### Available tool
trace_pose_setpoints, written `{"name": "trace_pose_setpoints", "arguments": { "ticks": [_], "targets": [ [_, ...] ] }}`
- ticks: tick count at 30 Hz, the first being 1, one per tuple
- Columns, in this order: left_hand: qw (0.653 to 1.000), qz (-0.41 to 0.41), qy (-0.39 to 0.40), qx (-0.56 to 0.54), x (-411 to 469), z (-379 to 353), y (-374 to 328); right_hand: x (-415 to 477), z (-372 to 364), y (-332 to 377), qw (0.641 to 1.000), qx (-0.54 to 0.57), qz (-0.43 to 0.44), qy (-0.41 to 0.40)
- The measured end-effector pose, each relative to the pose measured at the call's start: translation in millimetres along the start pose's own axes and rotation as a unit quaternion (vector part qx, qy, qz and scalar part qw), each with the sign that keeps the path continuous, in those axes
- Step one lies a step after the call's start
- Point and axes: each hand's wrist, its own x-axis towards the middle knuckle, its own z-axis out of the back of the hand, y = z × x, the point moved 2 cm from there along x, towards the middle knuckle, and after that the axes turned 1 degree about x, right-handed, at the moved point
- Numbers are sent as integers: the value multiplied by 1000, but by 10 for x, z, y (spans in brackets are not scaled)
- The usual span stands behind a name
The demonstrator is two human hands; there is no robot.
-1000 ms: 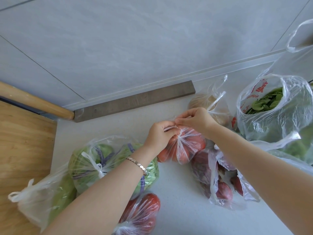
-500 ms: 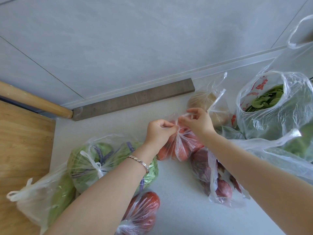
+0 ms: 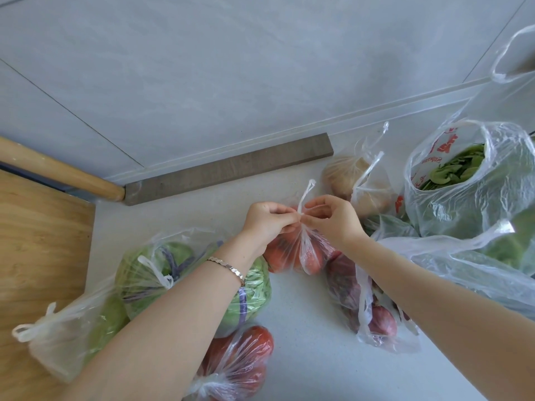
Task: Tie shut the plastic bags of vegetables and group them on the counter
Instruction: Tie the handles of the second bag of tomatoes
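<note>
A clear plastic bag of red tomatoes point(image 3: 304, 253) lies on the white counter point(image 3: 304, 351) in the middle of the view. My left hand point(image 3: 266, 221) and my right hand point(image 3: 333, 218) meet above it and pinch its twisted handles at the neck; one handle loop point(image 3: 305, 195) sticks up between them. A tied bag of green cabbage point(image 3: 162, 270) lies to the left. A second tied tomato bag point(image 3: 240, 363) lies at the bottom. A bag of purple onions point(image 3: 373, 308) lies to the right, under my right forearm.
A wooden cutting board point(image 3: 40, 250) covers the left side, with a rolling pin point(image 3: 58, 175) behind it. A grey strip point(image 3: 228, 169) lies along the wall. At the back right sit a potato bag point(image 3: 353, 180) and an open bag of leafy greens point(image 3: 469, 186). A pale green vegetable bag point(image 3: 66, 337) overlaps the board.
Both hands stayed at the tomato bag's neck and worked the handles. A handle loop now sticks up between the hands. The view shifted slightly.
</note>
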Motion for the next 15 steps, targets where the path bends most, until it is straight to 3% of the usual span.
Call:
{"name": "trace_pose_setpoints", "arguments": {
  "ticks": [4,9,15],
  "targets": [
    [1000,25,-13,-3,35,4,9,-31,-55,-3,992,-74,102,-28],
    [997,69,-7,-17,45,-9,11,-22,-110,45,924,-279,260,1],
    [998,17,-6,55,7,-78,15,55,3,137,895,-362,249,76]
  ]
}}
